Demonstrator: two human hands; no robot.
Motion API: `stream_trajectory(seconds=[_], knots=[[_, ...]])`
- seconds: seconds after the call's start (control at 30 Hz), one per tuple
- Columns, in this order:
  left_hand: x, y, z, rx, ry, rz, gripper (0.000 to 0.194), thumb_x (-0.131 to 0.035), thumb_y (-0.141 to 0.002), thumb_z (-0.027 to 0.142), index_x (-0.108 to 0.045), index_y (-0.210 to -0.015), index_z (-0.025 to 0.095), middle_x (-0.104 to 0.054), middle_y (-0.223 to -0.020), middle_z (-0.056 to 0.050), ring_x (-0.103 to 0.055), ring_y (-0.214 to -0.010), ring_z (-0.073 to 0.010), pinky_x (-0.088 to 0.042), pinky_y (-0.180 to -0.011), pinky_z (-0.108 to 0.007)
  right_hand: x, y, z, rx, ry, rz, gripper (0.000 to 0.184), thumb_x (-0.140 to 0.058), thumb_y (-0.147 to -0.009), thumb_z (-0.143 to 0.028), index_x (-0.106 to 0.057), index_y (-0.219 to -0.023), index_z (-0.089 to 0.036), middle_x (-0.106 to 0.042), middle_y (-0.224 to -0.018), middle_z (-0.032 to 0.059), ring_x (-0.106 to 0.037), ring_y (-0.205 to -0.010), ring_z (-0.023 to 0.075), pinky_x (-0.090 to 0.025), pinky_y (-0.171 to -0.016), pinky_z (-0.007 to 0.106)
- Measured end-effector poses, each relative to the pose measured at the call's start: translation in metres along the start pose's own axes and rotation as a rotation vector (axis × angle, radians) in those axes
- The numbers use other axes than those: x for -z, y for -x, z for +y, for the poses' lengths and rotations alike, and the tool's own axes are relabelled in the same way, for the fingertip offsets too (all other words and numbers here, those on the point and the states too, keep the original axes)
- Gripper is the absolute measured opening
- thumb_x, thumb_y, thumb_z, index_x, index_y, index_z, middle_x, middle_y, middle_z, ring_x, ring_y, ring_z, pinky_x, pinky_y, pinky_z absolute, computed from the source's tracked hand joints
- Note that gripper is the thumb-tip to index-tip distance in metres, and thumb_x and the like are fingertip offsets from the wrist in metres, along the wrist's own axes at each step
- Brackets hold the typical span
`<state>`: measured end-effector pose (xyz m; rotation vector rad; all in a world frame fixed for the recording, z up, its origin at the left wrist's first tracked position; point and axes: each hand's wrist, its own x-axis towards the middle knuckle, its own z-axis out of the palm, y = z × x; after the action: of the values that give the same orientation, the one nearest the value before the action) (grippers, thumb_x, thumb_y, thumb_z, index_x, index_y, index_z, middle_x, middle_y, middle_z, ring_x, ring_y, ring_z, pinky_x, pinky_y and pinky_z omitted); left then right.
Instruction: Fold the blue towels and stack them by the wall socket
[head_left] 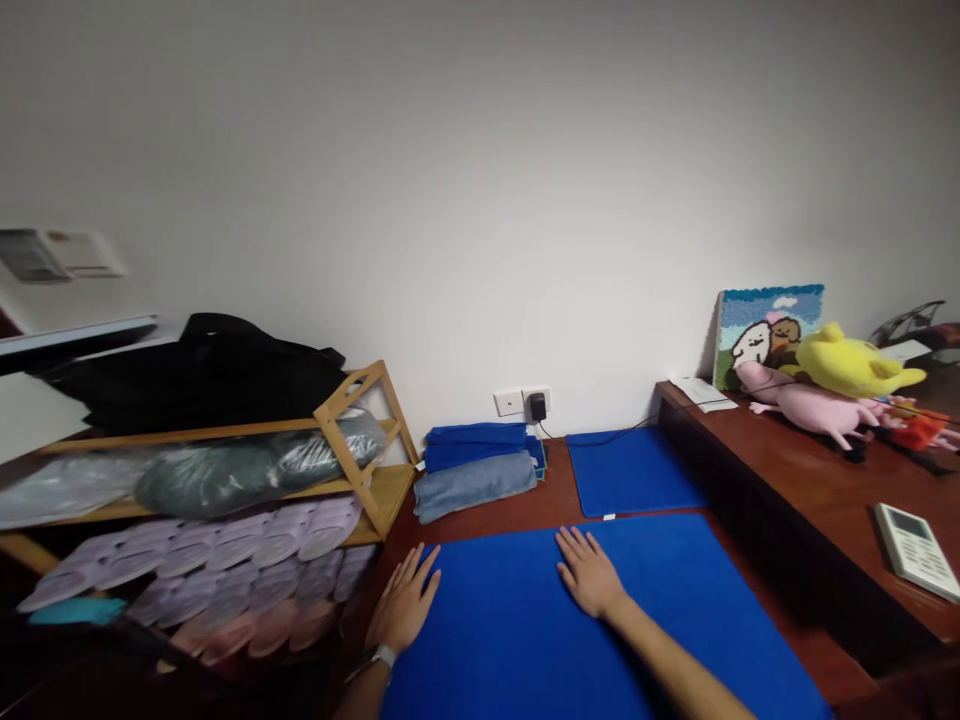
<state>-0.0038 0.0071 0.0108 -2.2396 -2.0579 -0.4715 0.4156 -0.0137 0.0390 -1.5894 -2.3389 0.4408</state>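
A large blue cloth point(517, 630) lies spread flat on the brown wooden table point(551, 490). My left hand point(405, 603) rests at its left edge, fingers stretched out, with a watch point(381, 656) on the wrist. Flat on the cloth near its far edge lies my right hand point(590, 573), fingers extended and holding nothing. Just beyond is a smaller blue cloth point(634, 475) with a white tag at its near edge. Folded blue cloths point(476, 445) and a rolled or folded grey-blue cloth point(476, 487) lie together by the wall.
Left stands a wooden rack point(352, 450) with plastic-wrapped items, several slippers point(262, 545) and a black bag point(217, 375). On the raised surface at right are plush toys point(814, 410), a picture point(772, 325) and a white remote-like device point(916, 548). A black plug point(538, 406) sits in the wall socket.
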Motion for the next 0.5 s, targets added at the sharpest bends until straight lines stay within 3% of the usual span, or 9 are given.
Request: stream_trajectory(seconds=[0.17, 0.3, 0.4, 0.5], knots=[[-0.002, -0.002, 0.000, 0.006, 0.006, 0.007, 0.057, -0.036, -0.101, 0.051, -0.054, -0.152, 0.030, -0.050, -0.163, -0.004, -0.042, -0.152, -0.0265, -0.034, -0.126, -0.049, 0.034, 0.058, 0.111, -0.224, 0.110, 0.088, 0.065, -0.023, -0.105, -0.055, -0.036, -0.163, -0.028, -0.032, -0.169, 0.0015, -0.024, -0.159, 0.0244, -0.016, -0.130, 0.051], [-0.004, -0.002, -0.002, 0.004, 0.009, 0.013, 0.057, -0.037, -0.101, 0.050, -0.053, -0.152, 0.030, -0.050, -0.163, -0.004, -0.041, -0.153, -0.0255, -0.034, -0.126, -0.048, 0.052, 0.083, 0.187, -0.422, 0.217, 0.075, 0.070, -0.023, -0.102, -0.051, -0.034, -0.164, -0.019, -0.029, -0.170, 0.0054, -0.023, -0.159, 0.0267, -0.017, -0.130, 0.051], [-0.004, -0.001, -0.003, 0.001, 0.006, -0.003, 0.057, -0.036, -0.102, 0.049, -0.052, -0.153, 0.028, -0.048, -0.164, -0.005, -0.040, -0.154, -0.0244, -0.032, -0.127, -0.048, 0.058, 0.089, 0.220, -0.504, 0.243, 0.085, 0.073, -0.022, -0.101, -0.049, -0.033, -0.164, -0.013, -0.027, -0.171, 0.0083, -0.022, -0.159, 0.0268, -0.020, -0.129, 0.049], [-0.004, -0.002, -0.003, 0.012, 0.002, -0.020, 0.058, -0.036, -0.103, 0.048, -0.051, -0.154, 0.026, -0.044, -0.166, -0.007, -0.039, -0.154, -0.0245, -0.031, -0.128, -0.048, 0.060, 0.091, 0.234, -0.521, 0.249, 0.084, 0.074, -0.020, -0.101, -0.050, -0.031, -0.164, -0.014, -0.026, -0.171, 0.0072, -0.022, -0.159, 0.0255, -0.022, -0.129, 0.048]])
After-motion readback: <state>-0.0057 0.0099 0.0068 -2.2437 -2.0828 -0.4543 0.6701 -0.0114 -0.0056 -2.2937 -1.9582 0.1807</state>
